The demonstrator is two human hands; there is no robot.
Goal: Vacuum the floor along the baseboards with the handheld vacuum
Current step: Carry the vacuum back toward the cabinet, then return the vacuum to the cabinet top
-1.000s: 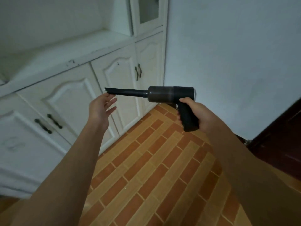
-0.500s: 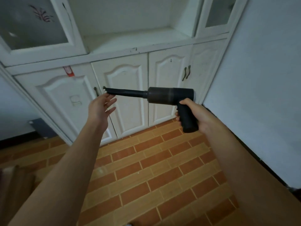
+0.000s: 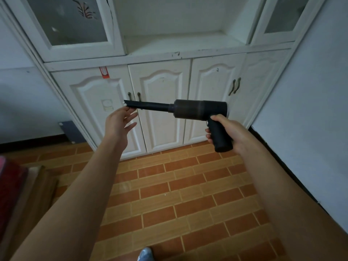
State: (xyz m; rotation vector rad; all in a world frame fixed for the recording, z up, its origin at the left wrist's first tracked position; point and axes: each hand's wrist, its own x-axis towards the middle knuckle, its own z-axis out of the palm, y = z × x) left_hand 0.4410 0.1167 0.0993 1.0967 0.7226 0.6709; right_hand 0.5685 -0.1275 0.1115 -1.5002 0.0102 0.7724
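A black handheld vacuum (image 3: 199, 110) with a long thin nozzle is held level at chest height, nozzle pointing left. My right hand (image 3: 228, 131) grips its pistol handle. My left hand (image 3: 118, 123) is open, fingers spread, with the fingertips just under the nozzle tip (image 3: 129, 103); whether they touch it I cannot tell. A dark baseboard (image 3: 282, 162) runs along the right wall down to the brick-pattern floor (image 3: 178, 194). Another dark baseboard (image 3: 28, 141) lines the left wall.
A white cabinet (image 3: 165, 102) with several arched doors and glass upper doors stands straight ahead. A dark flat object (image 3: 72, 131) leans by its left foot. A red and brown piece of furniture (image 3: 17, 185) is at the left edge. A shoe tip (image 3: 144, 253) shows below.
The view has swung left, from the cabinet's right corner to facing its doors squarely. Both hands and the vacuum keep the same pose relative to each other.
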